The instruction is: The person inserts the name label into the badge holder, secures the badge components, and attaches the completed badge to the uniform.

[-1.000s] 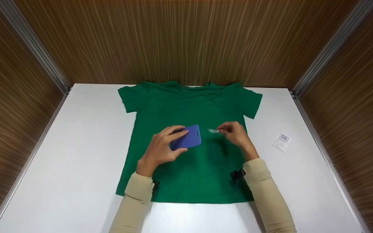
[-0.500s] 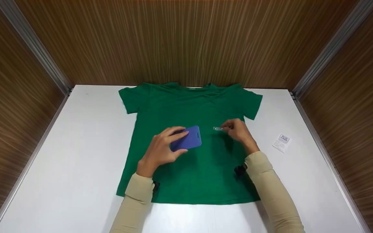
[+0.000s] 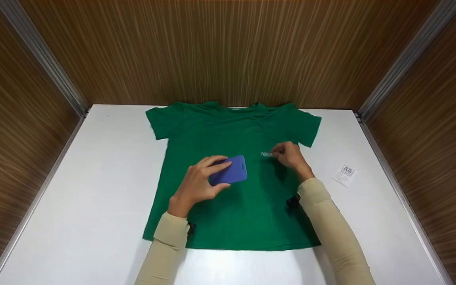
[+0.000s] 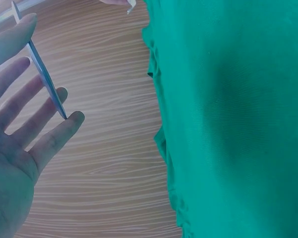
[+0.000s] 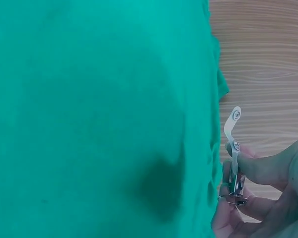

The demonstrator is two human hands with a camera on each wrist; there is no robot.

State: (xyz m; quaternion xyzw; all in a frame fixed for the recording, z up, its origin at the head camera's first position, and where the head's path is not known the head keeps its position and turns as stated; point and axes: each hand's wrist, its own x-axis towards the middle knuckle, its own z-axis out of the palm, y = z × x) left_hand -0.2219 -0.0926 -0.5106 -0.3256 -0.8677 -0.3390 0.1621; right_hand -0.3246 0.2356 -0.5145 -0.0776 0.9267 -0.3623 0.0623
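- The white table (image 3: 93, 190) is walled by wood-grain panels (image 3: 228, 47) at the back and on both sides; broad bare strips of tabletop lie to either side of the green T-shirt, and a narrower strip runs between the shirt's hem and the table's near edge.
- The green T-shirt (image 3: 251, 213) lies flat, front up, in the middle of the table, its collar almost touching the back wall and its sleeves spread left and right.
- The left hand (image 3: 196, 184) hovers over the T-shirt's chest, left of its centre line. Its fingers are nearly straight and spread, and its fingertips and thumb pinch the edges of the blue card holder (image 3: 232, 170); the left wrist view shows the holder (image 4: 42, 74) edge-on across the fingertips.
- The right hand (image 3: 289, 156) is above the T-shirt's chest to the right, well apart from the left hand. Thumb and fingers are pressed together on a small metal clip (image 3: 266, 154), whose strap end (image 5: 233, 121) sticks out past the fingertips.
- A small white printed tag (image 3: 344, 174) lies on the table to the right of the T-shirt, beside no other thing.
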